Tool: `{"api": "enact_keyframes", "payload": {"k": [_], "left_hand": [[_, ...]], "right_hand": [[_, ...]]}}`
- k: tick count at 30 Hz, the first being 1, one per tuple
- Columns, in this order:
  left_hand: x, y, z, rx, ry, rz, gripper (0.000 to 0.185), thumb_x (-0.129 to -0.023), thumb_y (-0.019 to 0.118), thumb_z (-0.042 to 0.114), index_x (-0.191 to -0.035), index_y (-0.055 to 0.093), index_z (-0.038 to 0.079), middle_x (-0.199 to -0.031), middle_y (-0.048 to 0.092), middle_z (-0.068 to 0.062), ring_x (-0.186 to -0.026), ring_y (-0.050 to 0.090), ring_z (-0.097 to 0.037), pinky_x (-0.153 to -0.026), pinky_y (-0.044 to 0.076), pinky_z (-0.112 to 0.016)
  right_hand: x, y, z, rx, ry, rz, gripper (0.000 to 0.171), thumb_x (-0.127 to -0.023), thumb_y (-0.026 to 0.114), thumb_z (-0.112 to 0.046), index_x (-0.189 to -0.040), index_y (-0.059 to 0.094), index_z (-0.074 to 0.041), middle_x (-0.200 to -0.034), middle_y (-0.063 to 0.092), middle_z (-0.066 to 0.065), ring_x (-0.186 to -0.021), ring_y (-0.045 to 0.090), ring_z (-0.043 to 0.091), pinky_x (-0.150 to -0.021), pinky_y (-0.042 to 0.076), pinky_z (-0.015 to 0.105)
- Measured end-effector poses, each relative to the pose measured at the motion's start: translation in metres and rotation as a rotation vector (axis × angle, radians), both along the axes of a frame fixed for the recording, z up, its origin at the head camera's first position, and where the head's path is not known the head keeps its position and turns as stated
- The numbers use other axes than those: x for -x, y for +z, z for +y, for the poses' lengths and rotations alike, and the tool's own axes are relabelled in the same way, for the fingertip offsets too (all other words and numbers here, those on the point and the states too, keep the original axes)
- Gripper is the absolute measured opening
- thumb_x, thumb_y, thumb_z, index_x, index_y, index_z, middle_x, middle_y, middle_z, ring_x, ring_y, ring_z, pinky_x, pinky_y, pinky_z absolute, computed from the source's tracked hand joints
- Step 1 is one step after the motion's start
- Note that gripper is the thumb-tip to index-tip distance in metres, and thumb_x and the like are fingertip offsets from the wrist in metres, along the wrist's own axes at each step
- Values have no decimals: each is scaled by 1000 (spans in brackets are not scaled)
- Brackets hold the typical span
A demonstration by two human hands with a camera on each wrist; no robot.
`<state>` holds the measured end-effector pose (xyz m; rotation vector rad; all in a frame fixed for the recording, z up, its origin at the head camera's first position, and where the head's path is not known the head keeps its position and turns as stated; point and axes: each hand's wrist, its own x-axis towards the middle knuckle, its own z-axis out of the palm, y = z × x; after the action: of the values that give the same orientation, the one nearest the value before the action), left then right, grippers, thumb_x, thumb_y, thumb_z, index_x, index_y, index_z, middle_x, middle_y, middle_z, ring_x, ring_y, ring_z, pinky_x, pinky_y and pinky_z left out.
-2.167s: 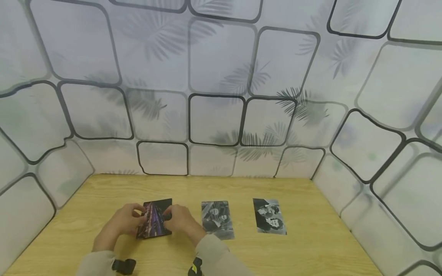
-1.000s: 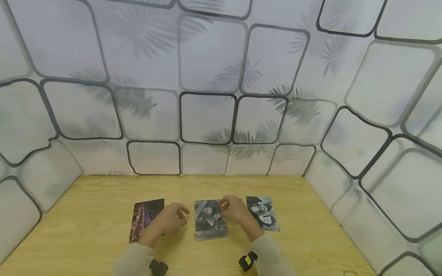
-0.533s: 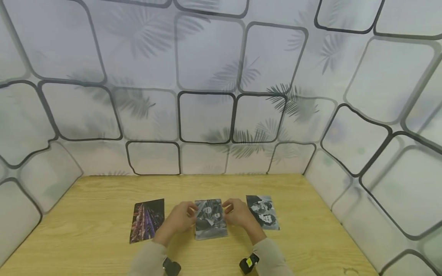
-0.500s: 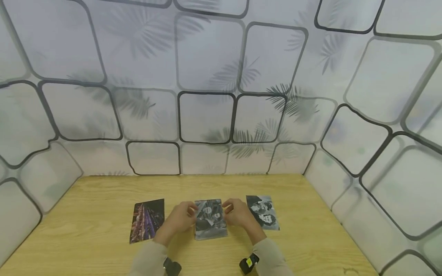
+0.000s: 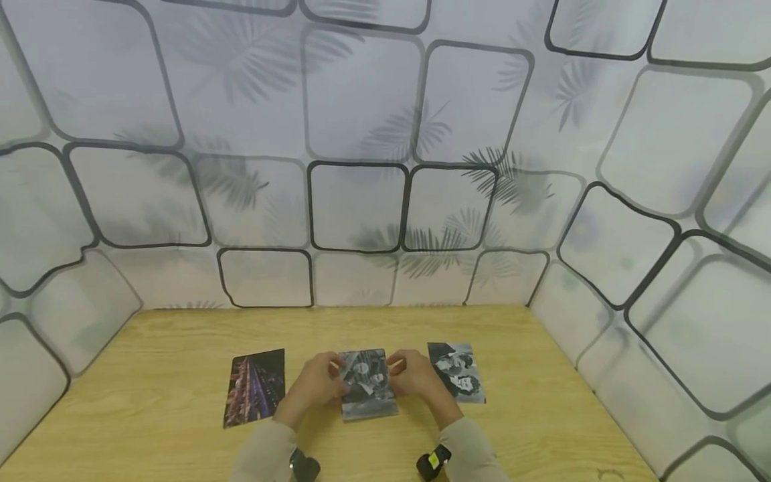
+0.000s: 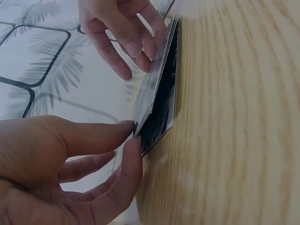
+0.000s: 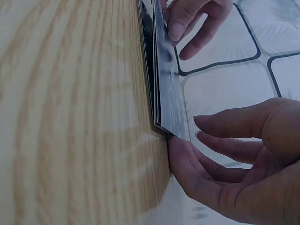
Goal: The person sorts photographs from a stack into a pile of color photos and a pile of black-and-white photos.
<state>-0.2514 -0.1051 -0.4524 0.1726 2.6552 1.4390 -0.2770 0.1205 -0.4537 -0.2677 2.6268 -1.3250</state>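
Between my two hands lies a small stack of black-and-white photo cards. My left hand pinches the upper cards at their left edge, thumb on top and index finger underneath. In the left wrist view, a wedge-shaped gap shows between these upper cards and the dark lowest card. My right hand is at the right edge. In the right wrist view, its index finger touches the corner of the cards, while the thumb stands apart from them.
To the left, a colour photo card of purple night lights lies on the wooden table. Another black-and-white photo card lies to the right, partly behind my right wrist. Patterned cloth walls enclose the table's back and sides.
My hands left the colour card and came to the middle stack. The left hand moved right to the stack's left edge and now pinches the upper cards; the right hand stays at the right edge.
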Motion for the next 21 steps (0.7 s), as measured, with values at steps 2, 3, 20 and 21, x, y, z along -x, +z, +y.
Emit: {"api": "enact_keyframes", "payload": {"k": [2,3,20,21], "left_hand": [[0,0,0,-13,5,-14,36,-81,77,-8,-113,61,-6,-107,66,-24,-80,70,-26,-63,65,-32],[1,1,0,-19,9,-20,34,-80,77,-10,-110,61,-5,-104,67,-23,-77,70,-25,-62,65,-32],[4,10,-18,-25,60,-62,26,-83,73,-12,-106,64,-4,-109,68,-24,-75,70,-23,-62,64,-32],[3,11,-19,-45,54,-64,27,-83,72,-12,-108,65,-3,-110,67,-23,-76,69,-23,-62,64,-33]], "right_hand": [[-1,1,0,9,2,0,32,-87,72,3,-119,68,4,-102,71,18,-87,71,26,-71,65,39],[-1,1,0,12,2,-3,33,-87,72,3,-119,68,4,-102,71,18,-87,71,26,-71,65,39],[-3,2,-3,39,-5,-44,35,-85,67,6,-120,67,6,-104,68,21,-81,70,25,-68,66,37],[-3,3,-3,40,-2,-42,35,-86,67,6,-121,66,6,-105,67,21,-82,70,25,-68,66,37]]}}
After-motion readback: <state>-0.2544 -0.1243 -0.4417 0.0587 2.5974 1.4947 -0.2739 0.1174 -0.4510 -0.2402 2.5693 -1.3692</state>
